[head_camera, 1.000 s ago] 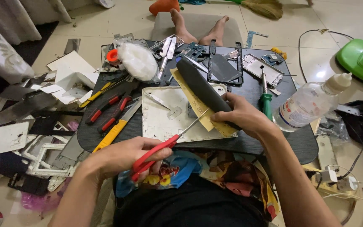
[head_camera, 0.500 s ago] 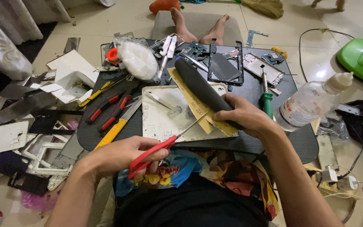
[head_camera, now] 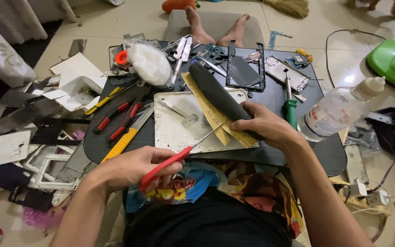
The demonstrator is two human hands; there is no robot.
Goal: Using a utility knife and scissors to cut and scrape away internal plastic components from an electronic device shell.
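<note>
Cutting here risks a crooked or torn edge: the yellow sandpaper strip [head_camera: 219, 120] curls around the dark roll [head_camera: 220, 98] and could shift under the blades. The left hand [head_camera: 136, 167] has fingers clamped in the red-handled scissors [head_camera: 172, 160], tips at the strip. The right hand [head_camera: 264, 123] grips the roll, fingers wrapped over it above the counter [head_camera: 316, 155].
</note>
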